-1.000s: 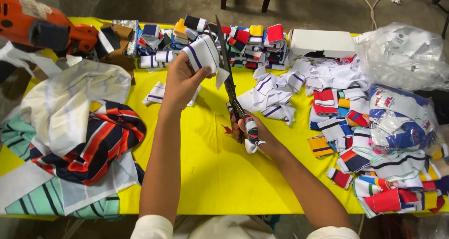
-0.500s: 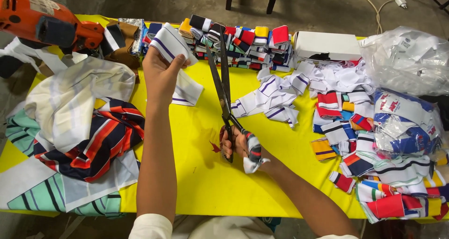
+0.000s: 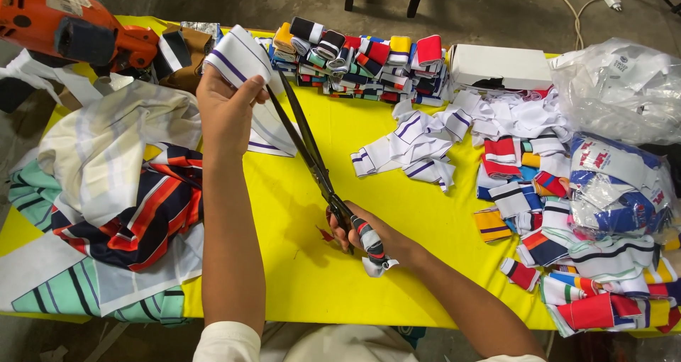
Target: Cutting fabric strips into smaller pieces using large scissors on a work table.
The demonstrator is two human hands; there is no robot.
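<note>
Your left hand [image 3: 225,114] pinches the white striped strip [image 3: 237,56] at far left. Your right hand [image 3: 369,234] grips the scissors [image 3: 308,153], whose blades angle far-left, meeting the strip.

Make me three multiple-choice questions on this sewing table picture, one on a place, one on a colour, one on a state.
1. Where is the white box?
A. far edge of the table
B. under the left hand
C. on the floor
2. What colour is the table?
A. blue
B. yellow
C. grey
3. What does the right hand grip?
A. nothing
B. a plastic bag
C. scissors

Answers: 1 A, it sits beside the folded stacks. 2 B, bare top shows yellow. 3 C, fingers wrap the handles while the left hand holds a striped white strip.
</note>
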